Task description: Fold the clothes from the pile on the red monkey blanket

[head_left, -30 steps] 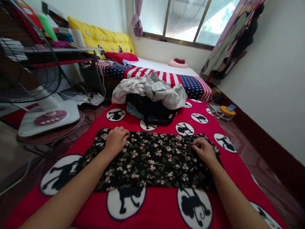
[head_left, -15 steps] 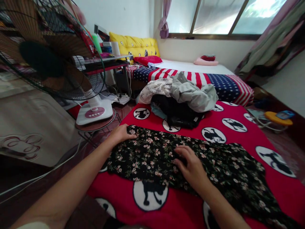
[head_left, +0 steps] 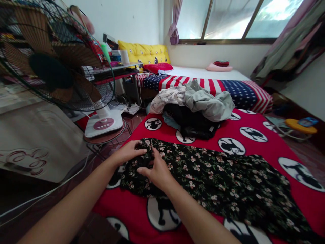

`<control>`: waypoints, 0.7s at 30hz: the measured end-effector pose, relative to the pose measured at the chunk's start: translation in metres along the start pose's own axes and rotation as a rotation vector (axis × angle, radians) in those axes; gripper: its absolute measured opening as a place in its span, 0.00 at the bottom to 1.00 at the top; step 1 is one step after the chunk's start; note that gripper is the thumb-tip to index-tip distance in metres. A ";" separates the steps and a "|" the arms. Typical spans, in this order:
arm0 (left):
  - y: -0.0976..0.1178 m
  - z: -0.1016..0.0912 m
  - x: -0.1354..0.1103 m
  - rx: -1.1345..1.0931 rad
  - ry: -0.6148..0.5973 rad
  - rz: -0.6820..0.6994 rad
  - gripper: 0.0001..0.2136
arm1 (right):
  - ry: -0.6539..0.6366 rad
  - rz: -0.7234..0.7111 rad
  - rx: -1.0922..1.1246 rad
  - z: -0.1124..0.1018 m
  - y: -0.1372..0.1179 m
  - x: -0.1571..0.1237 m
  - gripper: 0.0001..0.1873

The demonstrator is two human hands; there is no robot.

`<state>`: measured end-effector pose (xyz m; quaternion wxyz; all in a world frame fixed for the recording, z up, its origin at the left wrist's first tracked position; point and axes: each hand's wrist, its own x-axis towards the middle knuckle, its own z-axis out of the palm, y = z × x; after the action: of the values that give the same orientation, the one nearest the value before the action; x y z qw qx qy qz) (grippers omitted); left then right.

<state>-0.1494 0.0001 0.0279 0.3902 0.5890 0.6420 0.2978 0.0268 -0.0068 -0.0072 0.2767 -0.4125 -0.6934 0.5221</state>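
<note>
A black garment with pink flowers and green leaves (head_left: 203,169) lies lengthwise across the red blanket, running off toward the lower right. At its left end, my left hand (head_left: 129,151) pinches the upper corner, thumb on top. My right hand (head_left: 158,171) reaches in from the right close beside it. Its thumb and forefinger are spread apart, touching the cloth. Between the two hands the fabric is bunched into small dark folds. The lower fingers of my right hand are partly hidden.
A heap of clothes, with a grey-green piece (head_left: 208,101) over black cloth (head_left: 190,122), lies on the far part of the red blanket (head_left: 203,227). To the left, a caged fan (head_left: 52,71) stands on a round stool (head_left: 105,137). Behind is a bed with a star-and-stripe cover (head_left: 233,89).
My right hand has moved left from the garment's middle to beside my left hand. Cloth at the left end has become bunched. The view has shifted slightly.
</note>
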 end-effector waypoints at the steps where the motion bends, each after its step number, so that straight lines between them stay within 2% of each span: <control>1: 0.005 0.004 -0.003 -0.063 -0.002 -0.025 0.22 | 0.015 -0.013 -0.009 0.002 -0.002 0.001 0.56; 4: 0.019 0.013 -0.012 -0.221 -0.059 -0.115 0.24 | 0.081 -0.020 -0.008 0.004 -0.003 0.002 0.56; 5: 0.023 0.015 -0.014 -0.259 -0.081 -0.142 0.26 | 0.114 -0.011 0.004 0.005 -0.003 0.003 0.52; 7: 0.030 0.014 -0.018 -0.313 -0.088 -0.164 0.29 | 0.184 0.002 0.041 0.005 -0.001 0.005 0.37; 9: 0.036 0.010 -0.018 -0.332 0.002 -0.132 0.30 | 0.223 0.000 0.131 0.000 0.001 0.009 0.23; 11: 0.039 0.006 -0.016 -0.314 0.162 -0.078 0.28 | 0.247 0.006 0.277 -0.014 0.001 0.011 0.17; 13: 0.041 0.004 -0.013 -0.269 0.275 -0.048 0.23 | 0.266 0.026 0.423 -0.040 0.000 0.007 0.14; 16: 0.036 0.015 -0.005 -0.214 0.271 -0.046 0.21 | 0.313 0.054 0.506 -0.099 -0.001 -0.014 0.14; 18: 0.032 0.034 0.001 -0.215 0.213 -0.015 0.23 | 0.390 0.065 0.477 -0.146 0.006 -0.036 0.16; 21: 0.032 0.073 0.010 -0.201 0.113 0.066 0.26 | 0.555 0.136 0.412 -0.217 0.027 -0.071 0.15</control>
<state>-0.0700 0.0084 0.0155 0.4004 0.5503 0.6100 0.4060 0.2475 0.0431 0.0360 0.4965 -0.5194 -0.4427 0.5365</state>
